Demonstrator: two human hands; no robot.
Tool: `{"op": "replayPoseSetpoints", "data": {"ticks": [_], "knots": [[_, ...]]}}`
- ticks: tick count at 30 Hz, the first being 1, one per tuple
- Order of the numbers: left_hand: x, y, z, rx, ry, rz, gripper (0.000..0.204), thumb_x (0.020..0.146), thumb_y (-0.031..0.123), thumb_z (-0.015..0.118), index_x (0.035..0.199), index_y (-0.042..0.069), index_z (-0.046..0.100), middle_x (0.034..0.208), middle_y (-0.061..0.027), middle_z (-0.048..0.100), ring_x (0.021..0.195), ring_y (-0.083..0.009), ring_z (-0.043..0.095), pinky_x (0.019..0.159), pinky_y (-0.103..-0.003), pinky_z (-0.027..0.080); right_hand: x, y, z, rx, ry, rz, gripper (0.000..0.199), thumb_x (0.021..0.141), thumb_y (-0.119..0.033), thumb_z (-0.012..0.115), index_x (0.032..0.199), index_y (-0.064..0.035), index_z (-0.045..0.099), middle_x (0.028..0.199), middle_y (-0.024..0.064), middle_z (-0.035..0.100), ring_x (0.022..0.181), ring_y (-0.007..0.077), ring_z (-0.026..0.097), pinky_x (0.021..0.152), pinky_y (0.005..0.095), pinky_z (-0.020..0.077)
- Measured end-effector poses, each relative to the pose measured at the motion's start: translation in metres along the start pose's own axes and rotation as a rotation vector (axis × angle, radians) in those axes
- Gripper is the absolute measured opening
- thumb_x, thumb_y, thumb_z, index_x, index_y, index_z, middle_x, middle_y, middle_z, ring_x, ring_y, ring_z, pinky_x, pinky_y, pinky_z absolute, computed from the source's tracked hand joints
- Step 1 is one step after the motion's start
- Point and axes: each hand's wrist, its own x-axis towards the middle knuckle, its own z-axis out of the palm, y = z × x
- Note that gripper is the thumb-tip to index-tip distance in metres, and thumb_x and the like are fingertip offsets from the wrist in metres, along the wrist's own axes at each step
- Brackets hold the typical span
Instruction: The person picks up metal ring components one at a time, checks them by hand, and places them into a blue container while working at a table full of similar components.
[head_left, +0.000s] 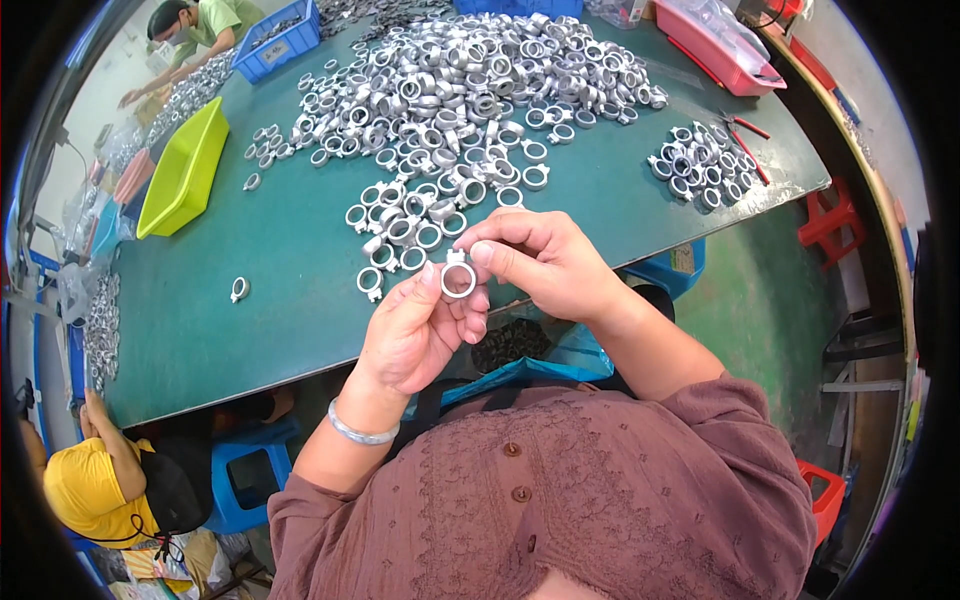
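Observation:
Above the table's near edge, my left hand [408, 335] is closed on a silver metal ring clamp [458, 281] with a small lug at its top, its round opening facing me. My right hand [545, 262] is closed too, thumb and forefinger pinched right beside the lug. Whether a small piece sits between those fingertips is hidden. Just beyond both hands, a large heap of similar metal rings [450, 110] spreads over the green table [290, 230]. One loose ring [239, 290] lies apart on the left.
A smaller ring pile [703, 165] and red-handled pliers [745, 140] lie at right, below a pink tray [720, 45]. Yellow-green [185, 170] and blue [277, 40] bins stand at left. Black pieces [510, 345] lie below the table edge. Other people [95, 490] sit at left.

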Motion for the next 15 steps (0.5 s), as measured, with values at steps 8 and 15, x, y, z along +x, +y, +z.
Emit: {"op": "replayPoseSetpoints", "data": {"ticks": [8, 15], "knots": [[0.0, -0.004, 0.0, -0.099, -0.028, -0.031, 0.031, 0.087, 0.032, 0.048, 0.097, 0.003, 0.052, 0.082, -0.0078, 0.059, 0.066, -0.0151, 0.056, 0.059, -0.025, 0.047, -0.002, -0.002, 0.001, 0.265, -0.021, 0.134, 0.013, 0.082, -0.006, 0.057, 0.091, 0.0013, 0.061, 0.083, 0.0034, 0.058, 0.078, 0.0093, 0.055, 0.07, 0.0226, 0.044], [-0.002, -0.006, 0.011, 0.136, 0.153, 0.096, 0.025, 0.077, 0.009, 0.064, 0.097, 0.004, 0.051, 0.08, -0.0064, 0.059, 0.059, -0.0129, 0.059, 0.051, -0.019, 0.049, -0.005, 0.001, -0.002, 0.13, -0.062, 0.063, 0.012, 0.081, -0.005, 0.057, 0.09, 0.0014, 0.062, 0.082, 0.003, 0.057, 0.077, 0.0094, 0.055, 0.07, 0.0225, 0.0439]]}}
